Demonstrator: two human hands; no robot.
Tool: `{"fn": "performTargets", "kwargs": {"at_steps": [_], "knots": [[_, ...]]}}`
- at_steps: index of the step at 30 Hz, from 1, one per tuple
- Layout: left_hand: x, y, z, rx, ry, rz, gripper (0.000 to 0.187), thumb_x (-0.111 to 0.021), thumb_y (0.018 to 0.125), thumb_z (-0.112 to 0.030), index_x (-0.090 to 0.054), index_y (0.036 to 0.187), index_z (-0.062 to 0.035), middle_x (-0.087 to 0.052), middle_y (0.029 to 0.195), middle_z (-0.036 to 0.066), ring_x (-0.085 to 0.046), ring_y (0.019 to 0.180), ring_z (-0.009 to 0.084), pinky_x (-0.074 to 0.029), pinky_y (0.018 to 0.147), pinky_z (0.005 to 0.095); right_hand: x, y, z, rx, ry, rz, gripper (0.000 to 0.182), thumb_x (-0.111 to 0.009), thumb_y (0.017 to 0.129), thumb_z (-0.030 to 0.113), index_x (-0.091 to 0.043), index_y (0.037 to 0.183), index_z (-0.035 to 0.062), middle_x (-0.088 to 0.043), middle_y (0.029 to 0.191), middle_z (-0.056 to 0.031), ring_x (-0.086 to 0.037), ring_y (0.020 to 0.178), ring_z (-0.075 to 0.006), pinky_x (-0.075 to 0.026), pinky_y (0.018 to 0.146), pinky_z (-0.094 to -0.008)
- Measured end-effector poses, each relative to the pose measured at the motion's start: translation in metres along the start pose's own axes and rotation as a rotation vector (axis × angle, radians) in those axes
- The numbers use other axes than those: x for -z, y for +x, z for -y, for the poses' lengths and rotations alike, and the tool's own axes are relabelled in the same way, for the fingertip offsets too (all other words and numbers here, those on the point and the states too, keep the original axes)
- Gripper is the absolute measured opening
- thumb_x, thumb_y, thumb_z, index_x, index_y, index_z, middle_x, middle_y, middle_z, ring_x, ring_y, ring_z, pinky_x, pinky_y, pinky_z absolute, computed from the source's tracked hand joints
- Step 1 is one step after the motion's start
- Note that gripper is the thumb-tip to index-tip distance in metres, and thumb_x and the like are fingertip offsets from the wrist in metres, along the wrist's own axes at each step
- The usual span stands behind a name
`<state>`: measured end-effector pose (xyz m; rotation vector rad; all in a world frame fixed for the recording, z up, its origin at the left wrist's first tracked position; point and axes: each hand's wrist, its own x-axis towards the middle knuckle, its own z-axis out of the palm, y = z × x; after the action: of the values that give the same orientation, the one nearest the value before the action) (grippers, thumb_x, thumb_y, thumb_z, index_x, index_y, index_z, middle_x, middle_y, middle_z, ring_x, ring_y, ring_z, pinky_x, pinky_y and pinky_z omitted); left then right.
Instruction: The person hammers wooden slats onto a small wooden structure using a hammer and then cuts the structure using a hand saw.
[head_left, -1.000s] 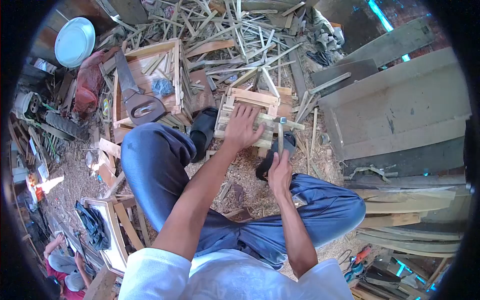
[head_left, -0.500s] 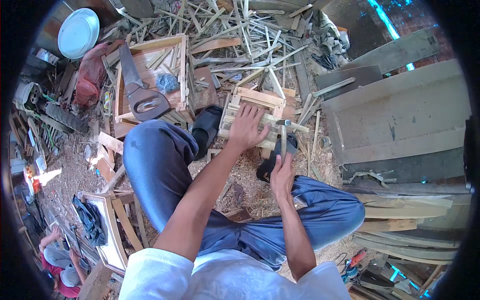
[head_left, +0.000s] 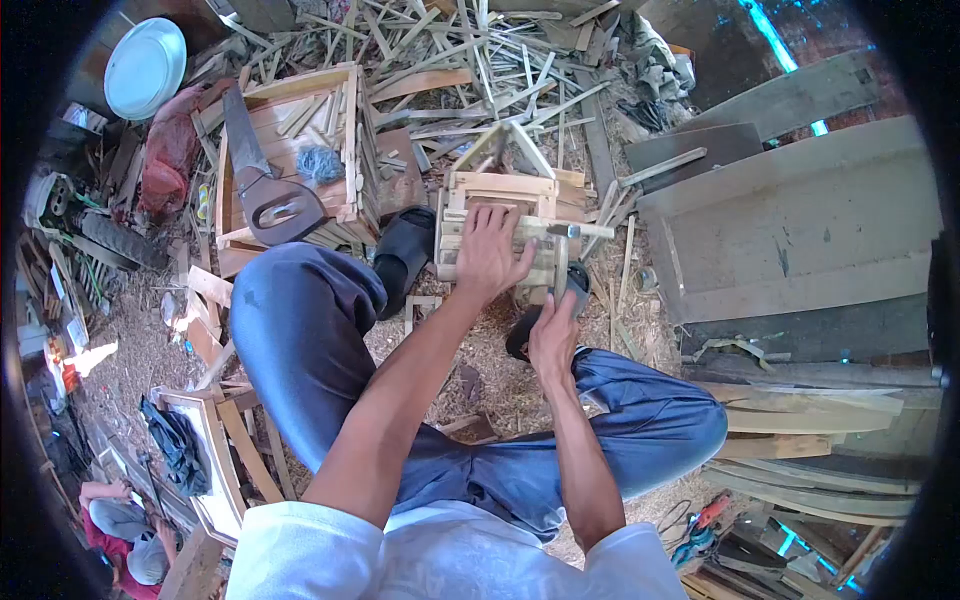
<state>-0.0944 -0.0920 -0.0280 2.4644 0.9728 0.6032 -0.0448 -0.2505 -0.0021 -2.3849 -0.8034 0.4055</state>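
A small slatted wooden frame (head_left: 505, 187) stands between my feet, built of pale strips. My left hand (head_left: 487, 250) lies across its slats with the thumb spread out, pressing on a loose-ended wooden strip (head_left: 597, 231) that juts out to the right. My right hand (head_left: 554, 338) is wrapped round the wooden handle of a hammer (head_left: 561, 265). The hammer's metal head is at the strip, near the frame's right side; whether it touches cannot be made out. Any nail there is too small to see.
On the left, a wooden crate (head_left: 350, 140) holds offcuts and blue twine (head_left: 319, 163), with a handsaw (head_left: 262, 180) across it. Scrap strips (head_left: 500, 75) pile up behind. Boards (head_left: 790, 230) lean at right. Another person (head_left: 125, 540) sits at lower left.
The slatted frame has turned slightly and sits straighter. My left fingers have drawn in on the strip. The hammer's handle is more foreshortened, and my right hand has moved slightly left.
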Motion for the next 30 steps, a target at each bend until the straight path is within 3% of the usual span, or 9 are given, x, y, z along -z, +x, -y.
{"fn": "performTargets", "kwargs": {"at_steps": [10,21,24,27,29,30], "knots": [[-0.007,0.006,0.003,0.013,0.013,-0.010,0.053,-0.055,0.089,-0.043,-0.058,0.122,-0.0018,-0.057,0.113,0.016,-0.047,0.117,0.0326,-0.026,0.113,0.0478,0.008,0.015,0.013,-0.069,-0.003,0.050,0.022,-0.044,0.103,0.024,-0.042,0.109,0.0034,-0.060,0.077,-0.0347,-0.057,0.078,-0.0565,-0.039,0.064,-0.0618],[-0.009,0.011,0.002,0.044,0.014,-0.019,0.055,-0.054,0.090,-0.043,-0.055,0.127,-0.0023,-0.057,0.117,0.016,-0.048,0.116,0.0326,-0.027,0.110,0.0491,0.024,0.030,0.036,-0.138,0.006,0.101,0.028,-0.046,0.102,0.025,-0.046,0.116,0.0001,-0.061,0.093,-0.0359,-0.057,0.090,-0.0563,-0.042,0.076,-0.0593],[-0.006,0.013,0.001,0.053,0.008,0.004,0.055,-0.054,0.090,-0.042,-0.055,0.128,-0.0029,-0.057,0.116,0.016,-0.048,0.116,0.0320,-0.028,0.108,0.0483,0.019,0.035,0.027,-0.070,-0.031,0.079,0.027,-0.043,0.102,0.023,-0.044,0.119,0.0015,-0.063,0.080,-0.0348,-0.060,0.079,-0.0546,-0.042,0.068,-0.0615],[-0.001,0.010,-0.009,0.114,0.039,0.145,0.054,-0.054,0.090,-0.043,-0.056,0.127,-0.0042,-0.057,0.115,0.016,-0.048,0.117,0.0312,-0.029,0.108,0.0472,0.018,0.053,0.031,-0.028,0.071,-0.035,0.029,-0.044,0.102,0.025,-0.044,0.120,0.0014,-0.063,0.084,-0.0340,-0.059,0.080,-0.0555,-0.043,0.069,-0.0606],[-0.002,-0.034,-0.019,0.030,-0.034,0.221,0.055,-0.053,0.090,-0.044,-0.056,0.127,-0.0048,-0.056,0.113,0.015,-0.049,0.114,0.0304,-0.029,0.108,0.0467,0.015,0.127,0.056,0.367,0.152,-0.419,0.028,-0.047,0.103,0.028,-0.047,0.113,0.0027,-0.064,0.079,-0.0231,-0.062,0.065,-0.0439,-0.046,0.060,-0.0513],[-0.015,-0.065,-0.013,-0.105,-0.003,0.140,0.052,-0.054,0.089,-0.045,-0.058,0.122,-0.0052,-0.056,0.110,0.014,-0.049,0.112,0.0304,-0.030,0.107,0.0470,0.057,0.134,0.116,-0.121,0.614,0.000,0.032,-0.050,0.103,0.034,-0.053,0.113,0.0039,-0.056,0.075,-0.0046,-0.052,0.054,-0.0167,-0.041,0.046,-0.0316]]}}
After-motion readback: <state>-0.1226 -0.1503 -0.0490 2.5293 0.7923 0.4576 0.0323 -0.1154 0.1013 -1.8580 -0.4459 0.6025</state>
